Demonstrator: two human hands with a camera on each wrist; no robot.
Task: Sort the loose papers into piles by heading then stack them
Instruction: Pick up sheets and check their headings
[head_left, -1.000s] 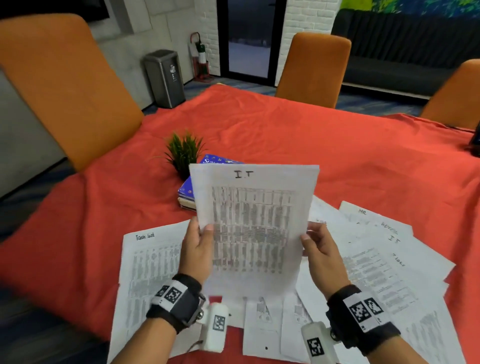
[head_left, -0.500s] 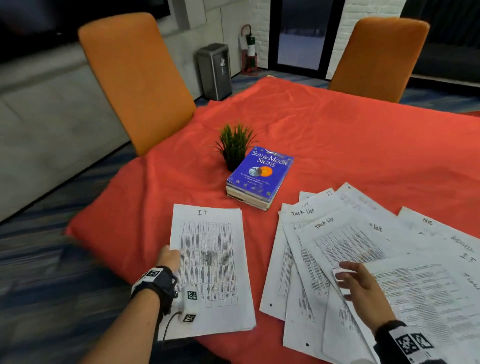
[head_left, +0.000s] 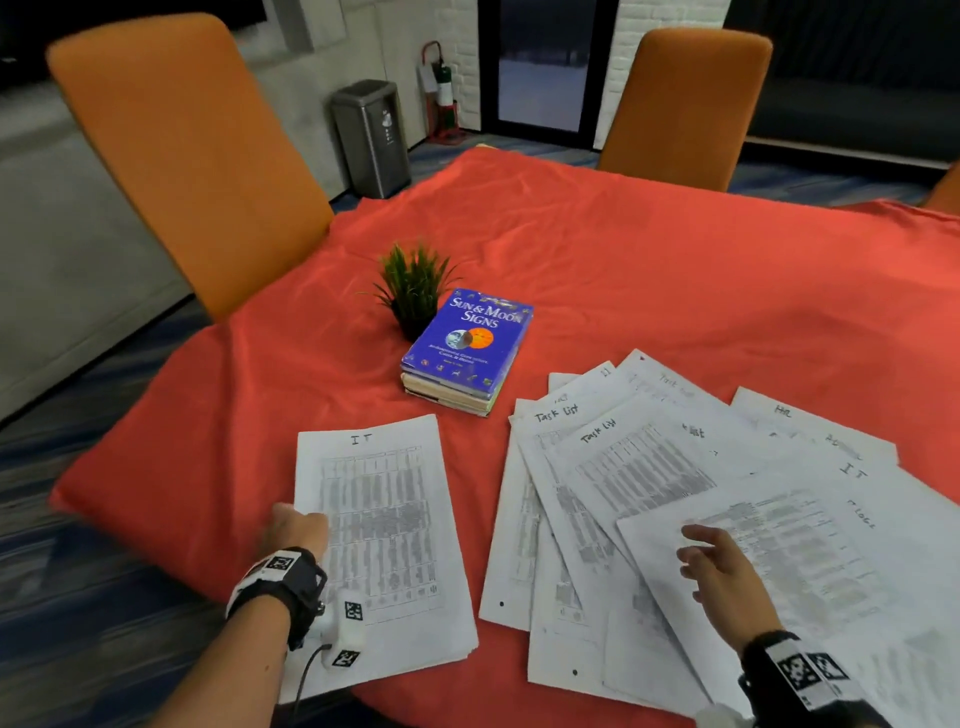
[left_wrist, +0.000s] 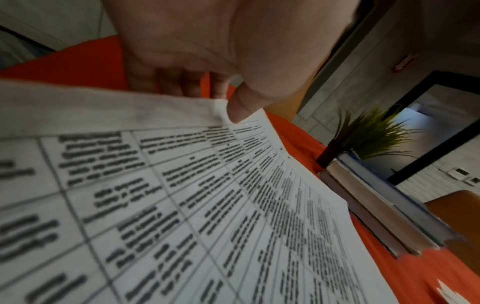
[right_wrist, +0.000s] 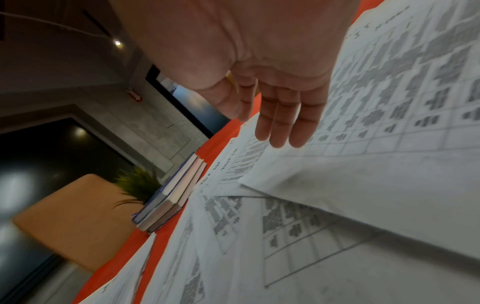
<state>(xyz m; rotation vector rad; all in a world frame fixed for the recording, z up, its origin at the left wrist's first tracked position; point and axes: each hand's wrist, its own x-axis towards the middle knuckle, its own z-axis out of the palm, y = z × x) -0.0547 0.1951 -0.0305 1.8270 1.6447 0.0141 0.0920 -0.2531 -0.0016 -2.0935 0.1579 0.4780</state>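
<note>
A sheet headed "IT" (head_left: 384, 530) lies flat at the near left of the red table, on top of at least one other sheet. My left hand (head_left: 304, 519) pinches its left edge. In the left wrist view the thumb (left_wrist: 240, 111) lies on top of the IT sheet (left_wrist: 207, 205) and the fingers sit under the edge. To the right, several loose papers (head_left: 613, 467) lie fanned out, with headings "Task list", "HR" and "IT" showing. My right hand (head_left: 698, 551) hovers open over the top sheet (head_left: 810, 551) of the fan, fingers (right_wrist: 280, 127) straight and holding nothing.
A blue book (head_left: 467, 348) on a small stack and a potted plant (head_left: 415, 286) stand just beyond the papers. Orange chairs (head_left: 192, 150) stand at the left and far sides. The table's near-left edge (head_left: 130, 525) is close to the IT sheet.
The IT sheet, held up in both hands a second ago, now lies at the near left. My right hand let it go and moved over the fanned papers.
</note>
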